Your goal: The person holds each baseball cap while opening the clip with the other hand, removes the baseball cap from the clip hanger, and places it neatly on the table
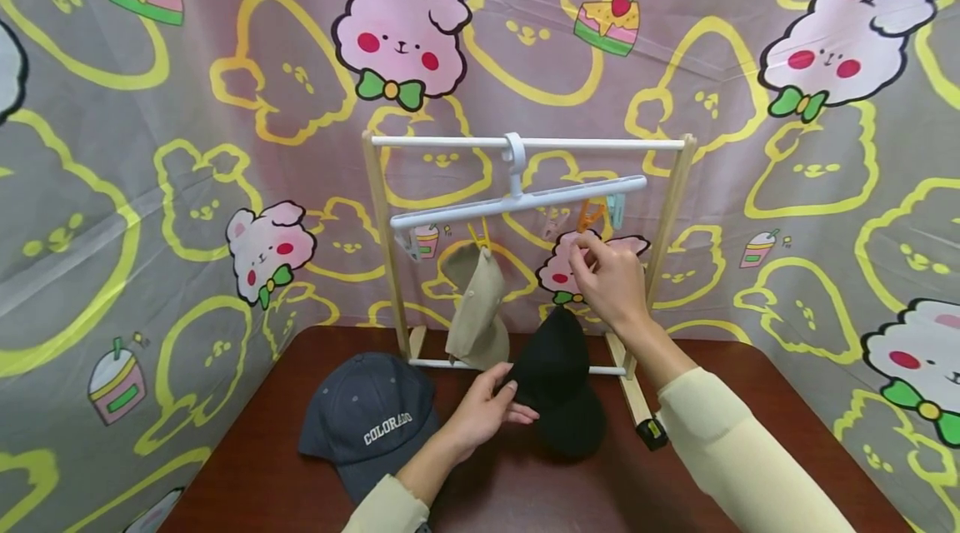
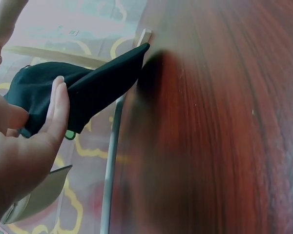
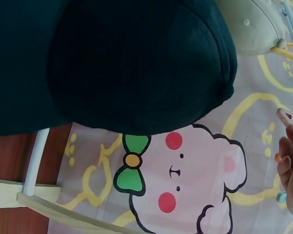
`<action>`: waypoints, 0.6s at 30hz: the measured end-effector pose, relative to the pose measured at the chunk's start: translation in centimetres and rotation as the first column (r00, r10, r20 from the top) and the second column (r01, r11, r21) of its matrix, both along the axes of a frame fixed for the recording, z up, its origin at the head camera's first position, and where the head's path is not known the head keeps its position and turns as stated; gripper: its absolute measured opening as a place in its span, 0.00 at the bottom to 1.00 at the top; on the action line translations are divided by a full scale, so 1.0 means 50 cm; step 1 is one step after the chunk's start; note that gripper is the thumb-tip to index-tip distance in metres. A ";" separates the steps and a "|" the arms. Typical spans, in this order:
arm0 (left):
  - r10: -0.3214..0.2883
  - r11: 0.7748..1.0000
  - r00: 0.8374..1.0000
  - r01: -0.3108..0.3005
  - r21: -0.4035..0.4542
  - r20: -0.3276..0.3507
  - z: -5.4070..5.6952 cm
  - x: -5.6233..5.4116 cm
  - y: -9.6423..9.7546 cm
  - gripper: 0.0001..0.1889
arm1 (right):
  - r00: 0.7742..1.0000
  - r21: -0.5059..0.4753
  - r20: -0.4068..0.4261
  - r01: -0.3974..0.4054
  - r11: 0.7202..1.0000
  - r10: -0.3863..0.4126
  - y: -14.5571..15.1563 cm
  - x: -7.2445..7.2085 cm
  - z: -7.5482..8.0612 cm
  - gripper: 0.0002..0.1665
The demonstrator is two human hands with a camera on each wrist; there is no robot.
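My left hand (image 1: 483, 408) pinches the edge of a black cap (image 1: 558, 375) between thumb and fingers, the cap hanging upright with its brim down just above the table. My right hand (image 1: 611, 275) is raised below the hanger, fingers bent, fingertips right at the lower end of an orange clothespin (image 1: 592, 214); I cannot tell whether they grip it. In the right wrist view the fingers cover most of that clip, and a pink clothespin (image 3: 284, 117) shows beside them. A beige cap (image 1: 480, 308) hangs from a yellow clothespin (image 1: 480, 235) on the light blue hanger (image 1: 517, 201).
The hanger hooks over the white bar (image 1: 600, 143) of a wooden rack, tilted down to the left. A teal clothespin (image 1: 616, 210) hangs near its right end. A dark blue cap (image 1: 367, 416) lettered COLORADO sits on the brown table (image 1: 637, 491). A patterned curtain (image 1: 480, 117) stands behind.
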State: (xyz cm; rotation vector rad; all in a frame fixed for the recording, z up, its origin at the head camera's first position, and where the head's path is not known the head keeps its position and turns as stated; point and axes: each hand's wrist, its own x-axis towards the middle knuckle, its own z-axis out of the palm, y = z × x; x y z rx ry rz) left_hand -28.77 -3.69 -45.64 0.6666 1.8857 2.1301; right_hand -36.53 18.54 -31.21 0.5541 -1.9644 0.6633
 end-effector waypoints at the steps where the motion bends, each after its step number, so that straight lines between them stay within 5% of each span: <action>1: 0.000 1.000 1.000 0.000 0.003 0.011 -0.002 -0.002 0.004 0.17 | 1.000 0.001 0.007 -0.001 1.000 0.001 0.001 0.001 -0.001 0.09; 8: -0.004 1.000 0.998 0.004 -0.008 0.065 -0.013 -0.008 0.025 0.19 | 0.999 -0.001 0.037 0.005 1.000 -0.005 0.002 0.008 -0.008 0.11; 18: -0.027 0.966 0.982 0.074 -0.249 0.188 -0.015 0.003 0.034 0.23 | 1.000 0.013 0.031 0.002 1.000 -0.003 -0.004 0.007 -0.016 0.11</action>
